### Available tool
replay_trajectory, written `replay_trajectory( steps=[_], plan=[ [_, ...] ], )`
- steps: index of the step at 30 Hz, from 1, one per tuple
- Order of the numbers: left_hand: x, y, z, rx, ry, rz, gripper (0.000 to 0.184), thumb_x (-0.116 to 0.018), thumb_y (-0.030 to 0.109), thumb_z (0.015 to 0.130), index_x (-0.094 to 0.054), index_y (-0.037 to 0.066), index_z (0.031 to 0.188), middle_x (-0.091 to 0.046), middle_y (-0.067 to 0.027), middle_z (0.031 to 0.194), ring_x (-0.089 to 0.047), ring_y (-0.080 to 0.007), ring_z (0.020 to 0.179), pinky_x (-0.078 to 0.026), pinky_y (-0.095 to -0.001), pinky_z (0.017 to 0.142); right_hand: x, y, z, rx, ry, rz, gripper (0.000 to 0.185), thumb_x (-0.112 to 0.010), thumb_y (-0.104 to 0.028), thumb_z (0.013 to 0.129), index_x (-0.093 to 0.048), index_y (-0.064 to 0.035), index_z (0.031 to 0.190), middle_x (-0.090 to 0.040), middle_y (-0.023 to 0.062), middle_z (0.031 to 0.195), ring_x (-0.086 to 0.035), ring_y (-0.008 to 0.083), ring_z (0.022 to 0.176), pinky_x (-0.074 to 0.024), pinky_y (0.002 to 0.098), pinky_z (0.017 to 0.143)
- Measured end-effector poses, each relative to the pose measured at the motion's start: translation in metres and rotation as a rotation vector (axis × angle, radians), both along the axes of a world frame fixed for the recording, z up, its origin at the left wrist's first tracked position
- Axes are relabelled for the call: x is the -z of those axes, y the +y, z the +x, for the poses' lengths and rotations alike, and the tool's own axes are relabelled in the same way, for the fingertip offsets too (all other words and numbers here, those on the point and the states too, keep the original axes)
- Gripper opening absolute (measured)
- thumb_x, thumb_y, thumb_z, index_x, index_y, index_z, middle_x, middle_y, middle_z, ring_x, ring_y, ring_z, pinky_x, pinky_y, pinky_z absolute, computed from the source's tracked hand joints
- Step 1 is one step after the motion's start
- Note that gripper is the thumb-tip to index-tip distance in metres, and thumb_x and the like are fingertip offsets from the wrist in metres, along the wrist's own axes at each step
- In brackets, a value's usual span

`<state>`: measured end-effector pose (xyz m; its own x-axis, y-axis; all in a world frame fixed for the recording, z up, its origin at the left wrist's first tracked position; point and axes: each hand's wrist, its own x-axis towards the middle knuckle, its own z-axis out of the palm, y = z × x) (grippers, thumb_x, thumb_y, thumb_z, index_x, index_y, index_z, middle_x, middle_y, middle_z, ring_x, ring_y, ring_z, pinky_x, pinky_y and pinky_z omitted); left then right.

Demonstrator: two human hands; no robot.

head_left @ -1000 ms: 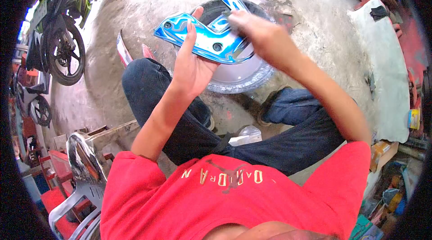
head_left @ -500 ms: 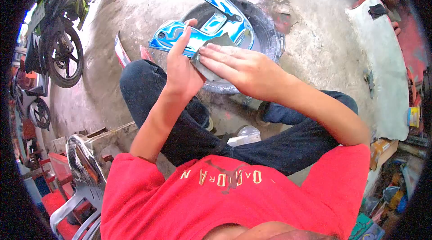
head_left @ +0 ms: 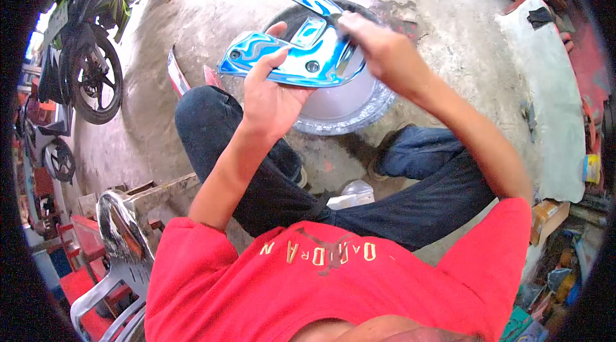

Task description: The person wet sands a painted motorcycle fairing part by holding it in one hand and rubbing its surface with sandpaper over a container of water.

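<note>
A blue and white glossy panel (head_left: pixel 289 63) with swirled markings is held up over a round dark tub (head_left: pixel 378 95) of cloudy liquid. My left hand (head_left: pixel 274 95) grips its lower edge, thumb on the face and fingertips showing behind. At the panel's right part, my right hand (head_left: pixel 385 53) presses with bent fingers; a small dark edge of the grey sheet (head_left: pixel 335 18) shows by its fingertips, mostly hidden. The panel's narrow arm points up and left above the tub.
A motorcycle (head_left: pixel 93 53) stands at the upper left on the concrete floor. Near my knee lie red and white pieces (head_left: pixel 176 72). A grey chair (head_left: pixel 122 265) is at the lower left, and a pale slab (head_left: pixel 555 104) lies on the right.
My right hand has moved from the panel's lower middle up and right to its right part, with the grey sheet. The panel's lower edge and round hole are uncovered again.
</note>
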<state>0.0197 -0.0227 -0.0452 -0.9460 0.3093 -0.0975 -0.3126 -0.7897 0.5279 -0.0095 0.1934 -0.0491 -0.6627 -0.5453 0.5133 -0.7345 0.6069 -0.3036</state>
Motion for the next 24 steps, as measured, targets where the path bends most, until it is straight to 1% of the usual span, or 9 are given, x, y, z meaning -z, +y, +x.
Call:
replay_trajectory(
  steps=[5, 9, 10, 13, 14, 18, 19, 21, 24],
  plan=[
    [0.015, -0.006, -0.011, 0.050, 0.061, 0.060, 0.057, -0.045, 0.005, 0.088, -0.034, 0.016, 0.143, -0.052, -0.0222, 0.136, -0.057, -0.0355, 0.122, -0.047, -0.0547, 0.101, -0.009, -0.018, 0.025, -0.236, 0.075, 0.082, 0.048, -0.054, 0.002, 0.084, -0.058, -0.0042, 0.132, -0.058, 0.0188, 0.136, -0.056, 0.0304, 0.127, -0.0465, 0.0381, 0.106],
    [0.005, -0.002, -0.003, 0.013, -0.005, 0.023, 0.052, -0.044, 0.005, 0.087, -0.041, 0.011, 0.138, -0.055, -0.0203, 0.131, -0.059, -0.0346, 0.119, -0.047, -0.0536, 0.101, -0.011, 0.009, -0.010, 0.149, -0.239, -0.032, 0.043, -0.052, 0.005, 0.086, -0.058, -0.0010, 0.128, -0.061, 0.0214, 0.130, -0.058, 0.0329, 0.124, -0.0465, 0.0389, 0.105],
    [0.000, 0.001, -0.003, -0.029, -0.048, -0.013, 0.033, -0.046, 0.018, 0.097, -0.048, 0.010, 0.129, -0.058, -0.0180, 0.127, -0.060, -0.0323, 0.117, -0.048, -0.0525, 0.101, -0.005, 0.007, -0.008, 0.106, -0.151, -0.026, 0.043, -0.053, 0.004, 0.086, -0.058, -0.0013, 0.129, -0.060, 0.0214, 0.131, -0.057, 0.0326, 0.125, -0.0462, 0.0388, 0.106],
    [0.014, -0.006, -0.007, 0.018, -0.039, 0.139, 0.032, -0.046, 0.034, 0.103, -0.055, 0.010, 0.123, -0.060, -0.0165, 0.125, -0.060, -0.0328, 0.116, -0.047, -0.0517, 0.100, -0.010, -0.014, 0.025, -0.127, 0.035, 0.085, 0.047, -0.053, 0.003, 0.086, -0.057, -0.0027, 0.132, -0.058, 0.0190, 0.136, -0.056, 0.0302, 0.127, -0.0450, 0.0389, 0.108],
    [0.024, -0.006, -0.009, -0.037, -0.013, 0.056, 0.041, -0.045, 0.047, 0.103, -0.057, 0.011, 0.118, -0.063, -0.0149, 0.120, -0.063, -0.0297, 0.110, -0.050, -0.0500, 0.096, -0.019, -0.017, 0.030, -0.200, 0.059, 0.118, 0.046, -0.053, 0.003, 0.086, -0.057, -0.0024, 0.132, -0.058, 0.0186, 0.136, -0.056, 0.0299, 0.127, -0.0451, 0.0391, 0.108],
    [0.012, -0.003, -0.004, 0.013, -0.016, 0.047, 0.036, -0.044, 0.041, 0.104, -0.054, 0.011, 0.121, -0.062, -0.0146, 0.121, -0.063, -0.0284, 0.111, -0.052, -0.0491, 0.094, -0.014, 0.000, -0.003, -0.070, 0.019, 0.033, 0.045, -0.054, 0.003, 0.086, -0.058, -0.0028, 0.130, -0.059, 0.0198, 0.133, -0.057, 0.0314, 0.125, -0.0463, 0.0392, 0.106],
    [0.009, -0.001, -0.002, 0.001, -0.020, 0.010, 0.036, -0.044, 0.040, 0.104, -0.052, 0.012, 0.124, -0.062, -0.0143, 0.122, -0.063, -0.0280, 0.111, -0.052, -0.0492, 0.094, -0.021, 0.006, -0.006, 0.073, -0.277, -0.026, 0.045, -0.053, 0.004, 0.086, -0.058, -0.0031, 0.130, -0.060, 0.0208, 0.131, -0.057, 0.0327, 0.125, -0.0459, 0.0398, 0.107],
    [0.004, 0.003, -0.003, -0.022, -0.019, -0.062, 0.035, -0.043, 0.037, 0.105, -0.048, 0.013, 0.130, -0.062, -0.0137, 0.122, -0.063, -0.0272, 0.112, -0.053, -0.0495, 0.094, -0.017, 0.006, 0.000, 0.082, -0.178, 0.017, 0.044, -0.054, 0.003, 0.086, -0.058, -0.0023, 0.130, -0.059, 0.0203, 0.133, -0.057, 0.0325, 0.126, -0.0455, 0.0395, 0.107],
    [0.007, 0.001, -0.004, -0.015, 0.046, -0.060, 0.039, -0.045, 0.025, 0.103, -0.041, 0.011, 0.140, -0.059, -0.0177, 0.129, -0.062, -0.0287, 0.115, -0.051, -0.0503, 0.097, -0.015, -0.019, 0.035, -0.204, 0.037, 0.099, 0.047, -0.055, 0.002, 0.086, -0.056, -0.0007, 0.133, -0.057, 0.0186, 0.137, -0.055, 0.0313, 0.128, -0.0450, 0.0400, 0.108]
  ],
)
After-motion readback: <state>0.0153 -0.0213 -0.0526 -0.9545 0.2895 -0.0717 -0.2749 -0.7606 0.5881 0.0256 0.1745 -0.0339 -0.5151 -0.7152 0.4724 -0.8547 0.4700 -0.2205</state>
